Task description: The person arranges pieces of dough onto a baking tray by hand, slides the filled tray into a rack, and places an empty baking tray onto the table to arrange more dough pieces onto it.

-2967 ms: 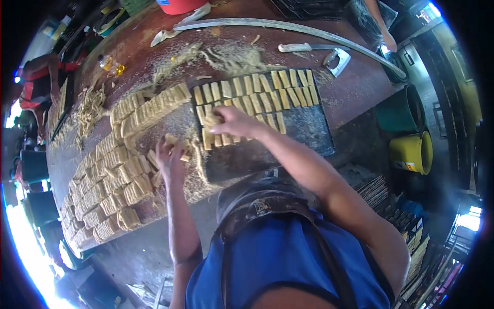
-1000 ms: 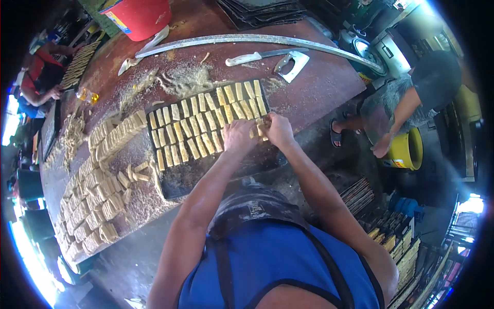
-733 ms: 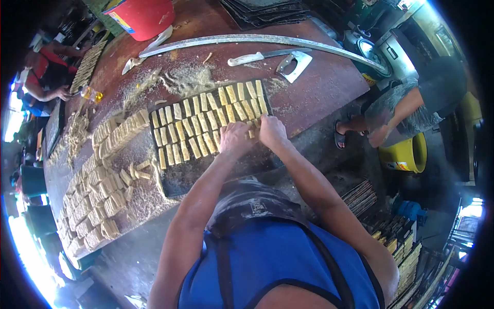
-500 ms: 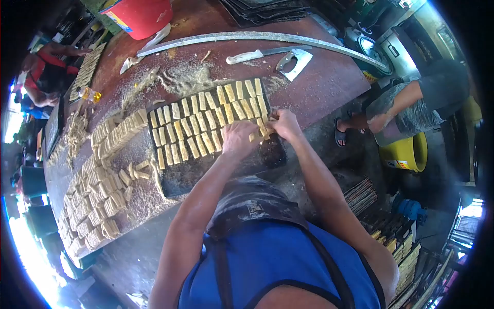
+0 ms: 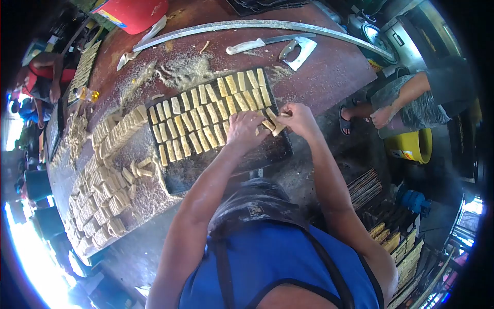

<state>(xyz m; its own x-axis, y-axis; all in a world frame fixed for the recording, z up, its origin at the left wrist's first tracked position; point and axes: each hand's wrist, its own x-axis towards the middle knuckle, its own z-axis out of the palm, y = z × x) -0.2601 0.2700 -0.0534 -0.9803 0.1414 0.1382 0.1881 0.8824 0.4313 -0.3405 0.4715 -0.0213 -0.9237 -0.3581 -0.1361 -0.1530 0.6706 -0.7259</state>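
A dark baking tray [image 5: 206, 167] lies before me with rows of pale dough strips [image 5: 198, 118] on it. Over its right part, my left hand [image 5: 245, 130] is closed, its fingers curled over dough strips near the fingertips. My right hand [image 5: 300, 121] pinches the end of a dough strip [image 5: 277, 129] at the tray's right edge. Some strips there lie slanted, partly hidden by my fingers. To the left of the tray are stacked bundles of cut dough strips [image 5: 100, 198].
Beyond the tray, a knife [image 5: 246, 47], a scraper [image 5: 298, 53] and a long metal bar [image 5: 216, 32] lie on the floury table [image 5: 329, 90]. A red bucket [image 5: 136, 14] stands at the back. One person [image 5: 411, 95] is at the right near a yellow bucket [image 5: 418, 146], another [image 5: 46, 74] far left.
Both hands have shifted slightly up the tray, the right one also farther right. The strips by my fingertips have changed position. The view has tilted a little.
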